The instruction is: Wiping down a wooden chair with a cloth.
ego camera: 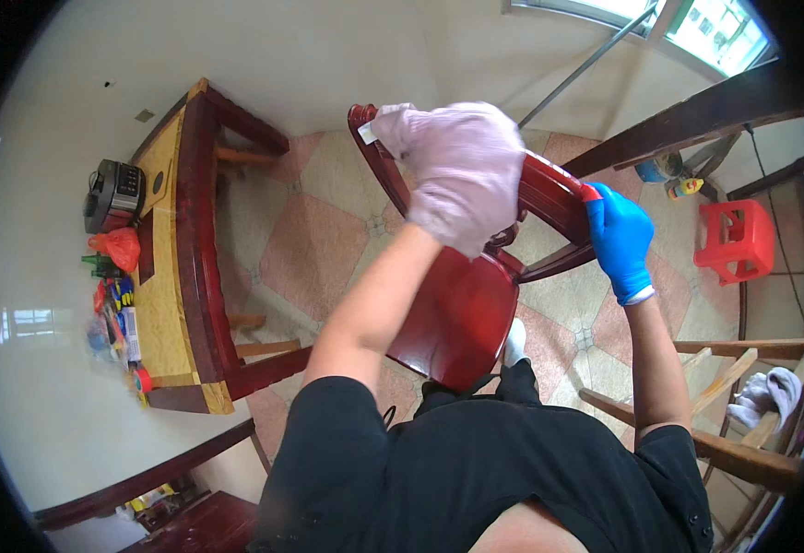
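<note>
A dark red lacquered wooden chair (454, 304) stands before me, its glossy seat close to my legs and its backrest tipped toward the top of the view. Pale pink cloth (443, 131) covers my left hand (471, 173) like a mitt, up to the wrist. That hand, blurred, lies over the chair's top rail (555, 190); its fingers are hidden by the cloth. My right hand (620, 235), in a blue glove, grips the rail's right end, where a patch of brighter red shows. A small white tag (367, 133) sits near the rail's left end.
On the left, a wooden table (167, 304) holds a multicooker (120, 193), a red plastic bag (120, 247) and a roll of red tape (142, 379). To the right are a red plastic stool (735, 238), a wooden ladder (741, 453) with a grey cloth (765, 399), and a dark beam (692, 117).
</note>
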Demonstrator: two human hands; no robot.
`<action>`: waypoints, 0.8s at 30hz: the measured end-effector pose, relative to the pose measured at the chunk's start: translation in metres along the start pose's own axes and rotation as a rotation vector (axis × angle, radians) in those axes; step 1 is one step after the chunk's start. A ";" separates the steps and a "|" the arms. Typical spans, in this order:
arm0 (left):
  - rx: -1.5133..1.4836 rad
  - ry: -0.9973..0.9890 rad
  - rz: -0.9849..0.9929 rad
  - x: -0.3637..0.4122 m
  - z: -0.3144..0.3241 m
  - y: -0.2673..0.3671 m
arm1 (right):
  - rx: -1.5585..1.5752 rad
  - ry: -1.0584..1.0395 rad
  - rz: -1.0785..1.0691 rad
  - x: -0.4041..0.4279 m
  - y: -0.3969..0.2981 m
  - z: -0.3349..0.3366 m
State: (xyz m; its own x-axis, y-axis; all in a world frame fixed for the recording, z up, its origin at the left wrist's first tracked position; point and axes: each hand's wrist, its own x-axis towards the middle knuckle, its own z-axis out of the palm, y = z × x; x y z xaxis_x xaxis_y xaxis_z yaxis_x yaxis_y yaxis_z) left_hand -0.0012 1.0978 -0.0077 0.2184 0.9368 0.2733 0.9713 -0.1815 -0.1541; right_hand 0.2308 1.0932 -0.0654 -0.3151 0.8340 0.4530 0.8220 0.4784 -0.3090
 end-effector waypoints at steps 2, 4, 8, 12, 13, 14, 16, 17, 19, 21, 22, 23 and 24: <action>0.078 0.044 -0.151 -0.003 -0.001 -0.042 | -0.006 0.026 0.006 0.002 0.001 0.001; -0.072 -0.005 -0.323 -0.011 0.038 -0.130 | 0.012 0.039 0.005 0.004 -0.010 0.004; -0.414 0.016 -0.143 -0.017 -0.006 -0.123 | -0.022 0.057 0.003 0.001 -0.001 -0.001; -0.659 0.138 -0.253 -0.015 0.059 -0.157 | 0.000 0.054 -0.011 0.008 -0.011 0.001; -0.665 0.130 -0.242 -0.012 0.065 -0.161 | 0.014 0.052 -0.012 0.007 -0.010 0.001; -0.984 0.017 -0.453 -0.010 0.071 -0.165 | 0.009 0.051 0.001 0.007 -0.009 0.002; -1.623 -0.081 -0.807 -0.008 0.062 -0.156 | -0.007 0.055 -0.006 0.006 -0.006 0.005; -1.620 -0.092 -0.807 -0.005 0.067 -0.158 | -0.005 0.053 0.003 0.004 -0.005 0.004; -1.252 -0.246 -0.448 0.007 0.058 -0.162 | 0.004 0.073 0.008 0.004 -0.005 0.000; -0.621 -0.309 -0.073 0.014 0.039 -0.167 | 0.012 0.080 0.010 0.004 -0.006 0.000; -0.302 -0.421 0.069 0.024 0.033 -0.169 | 0.017 0.084 0.007 0.003 -0.006 0.000; 0.021 -0.522 0.207 0.032 0.029 -0.171 | 0.022 0.091 0.012 0.003 -0.006 0.002; 0.029 -0.521 0.213 0.036 0.035 -0.171 | 0.028 0.107 -0.005 0.004 -0.005 0.005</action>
State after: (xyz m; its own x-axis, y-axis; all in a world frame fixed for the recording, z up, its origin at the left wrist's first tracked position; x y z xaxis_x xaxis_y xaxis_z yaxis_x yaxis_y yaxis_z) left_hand -0.1628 1.1733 -0.0042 0.3262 0.9057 -0.2708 0.9064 -0.3810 -0.1823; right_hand 0.2232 1.0959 -0.0667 -0.2656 0.7982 0.5406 0.8062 0.4914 -0.3294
